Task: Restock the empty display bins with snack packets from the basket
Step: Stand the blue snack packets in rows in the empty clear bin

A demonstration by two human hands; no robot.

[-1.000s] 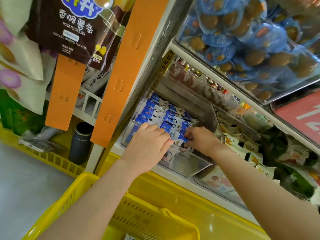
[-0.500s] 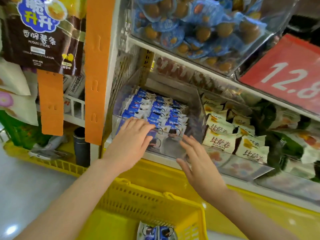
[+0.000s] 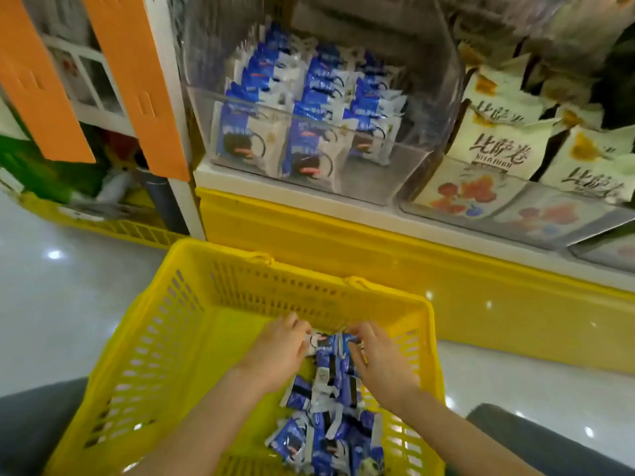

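A yellow plastic basket (image 3: 161, 338) with slotted walls stands on the floor, just in front of the shelf unit. Along its right side lies a loose heap of snack packets (image 3: 330, 407) (small blue-and-white pouches picturing a dark round biscuit), tumbled at all angles and overlapping. The left part of the basket's floor is bare. Above, on the lowest shelf, sits a clear display bin (image 3: 412, 166). It holds stocked packets (image 3: 309, 97) of the same kind, standing upright in three rows running front to back, with a bare strip on the bin's right.
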